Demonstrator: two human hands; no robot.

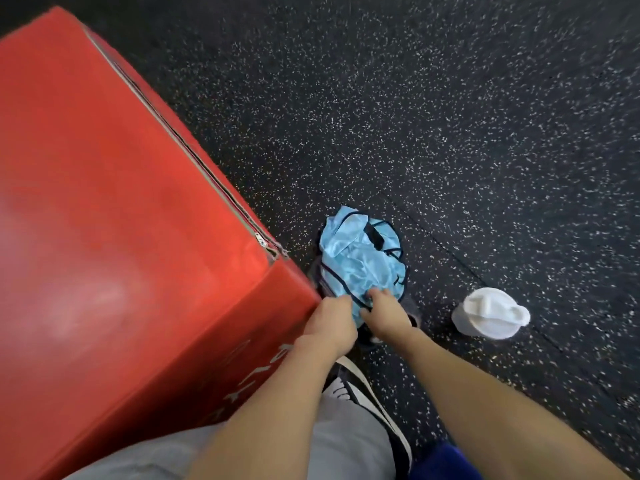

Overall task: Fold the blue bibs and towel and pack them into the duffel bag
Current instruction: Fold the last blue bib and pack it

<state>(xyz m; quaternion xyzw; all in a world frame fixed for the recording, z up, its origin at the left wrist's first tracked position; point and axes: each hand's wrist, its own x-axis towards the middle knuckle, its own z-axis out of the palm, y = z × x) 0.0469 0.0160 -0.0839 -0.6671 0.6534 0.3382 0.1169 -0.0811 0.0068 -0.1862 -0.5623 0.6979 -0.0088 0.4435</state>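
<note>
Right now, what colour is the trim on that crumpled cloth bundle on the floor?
Dark navy edging on the light blue bibs, seen in the head view.

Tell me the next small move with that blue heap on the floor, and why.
Probably lift the blue bibs clear of the floor and shake one out. Both the left hand and right hand already grip the near edge, and the fabric lies crumpled in a heap, too tangled to fold as it is.
</note>
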